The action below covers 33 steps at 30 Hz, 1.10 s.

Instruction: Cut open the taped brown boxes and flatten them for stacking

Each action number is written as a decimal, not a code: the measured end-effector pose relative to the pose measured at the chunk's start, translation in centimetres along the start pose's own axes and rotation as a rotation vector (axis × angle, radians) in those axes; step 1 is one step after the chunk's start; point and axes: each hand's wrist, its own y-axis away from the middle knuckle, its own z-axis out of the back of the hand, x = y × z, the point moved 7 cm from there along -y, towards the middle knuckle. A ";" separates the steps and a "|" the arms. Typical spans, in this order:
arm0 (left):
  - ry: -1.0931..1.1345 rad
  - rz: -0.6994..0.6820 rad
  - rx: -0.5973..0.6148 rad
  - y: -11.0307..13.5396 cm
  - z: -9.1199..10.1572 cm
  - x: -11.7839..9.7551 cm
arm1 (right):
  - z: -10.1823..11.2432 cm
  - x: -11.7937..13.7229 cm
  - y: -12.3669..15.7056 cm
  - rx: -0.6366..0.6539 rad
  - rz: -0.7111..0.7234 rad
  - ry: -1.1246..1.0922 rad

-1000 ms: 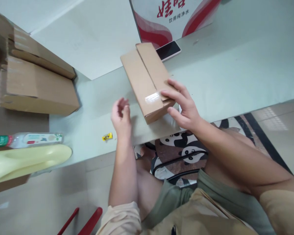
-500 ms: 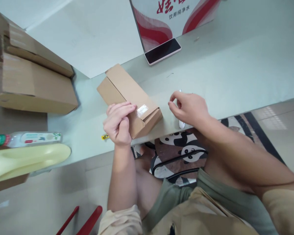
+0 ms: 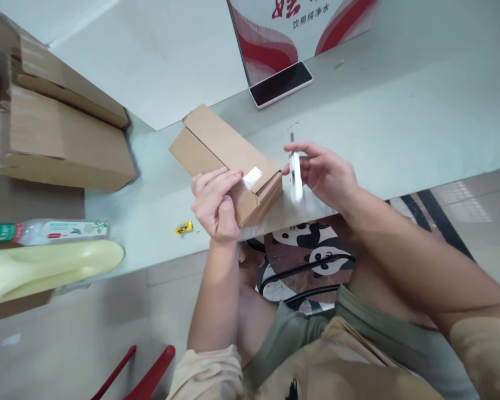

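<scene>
A small brown cardboard box [image 3: 220, 147] lies on the pale green table [image 3: 400, 122] with a strip of clear tape [image 3: 252, 176] across its near end. My left hand [image 3: 214, 203] is closed on the box's near left side, fingers resting on top beside the tape. My right hand [image 3: 327, 175] is just right of the box and pinches a slim white utility knife [image 3: 295, 175], held upright with its thin blade pointing away from me.
A phone [image 3: 280, 84] lies face up at the back, in front of a red and white carton [image 3: 300, 28]. Larger cardboard boxes [image 3: 62, 139] are stacked at the left. A water bottle [image 3: 45, 230], a pale yellow object [image 3: 45, 269] and a small yellow scrap [image 3: 184, 228] lie near the front edge.
The box slid left, away from the phone, and my left hand took hold of it. My right hand left the box, picked up the white knife and raised it beside the box.
</scene>
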 end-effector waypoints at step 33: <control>-0.127 0.114 0.016 1.3 -1.1 -0.7 | -4.6 10.1 7.4 -0.055 0.647 0.777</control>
